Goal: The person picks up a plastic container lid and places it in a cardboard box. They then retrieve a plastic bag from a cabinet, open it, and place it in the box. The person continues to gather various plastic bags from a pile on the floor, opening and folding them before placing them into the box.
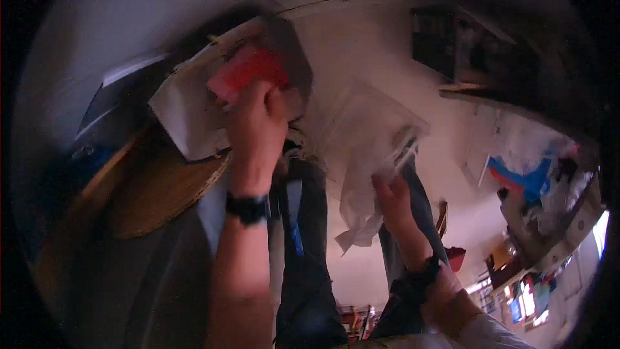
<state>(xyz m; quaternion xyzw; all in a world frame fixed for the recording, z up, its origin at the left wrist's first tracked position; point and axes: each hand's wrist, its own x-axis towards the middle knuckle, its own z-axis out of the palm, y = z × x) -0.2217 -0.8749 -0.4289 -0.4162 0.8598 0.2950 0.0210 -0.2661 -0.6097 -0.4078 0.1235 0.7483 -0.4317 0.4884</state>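
My left hand [259,121], with a dark watch on its wrist, is at an open-topped pale box or bin [181,116]. Its fingers are at a red item [252,75], blurred, that shows over the opening; its kind cannot be told. To the right, my right hand [395,198] grips the lower edge of a translucent plastic bag [358,145], which hangs before my legs. Thin pale strips and something dark show near the bag's right edge.
A round woven basket or mat [160,194] lies at the left below the box. A dark open shelf or cabinet [455,53] stands at upper right. A blue and red item [525,177] lies among clutter at the right.
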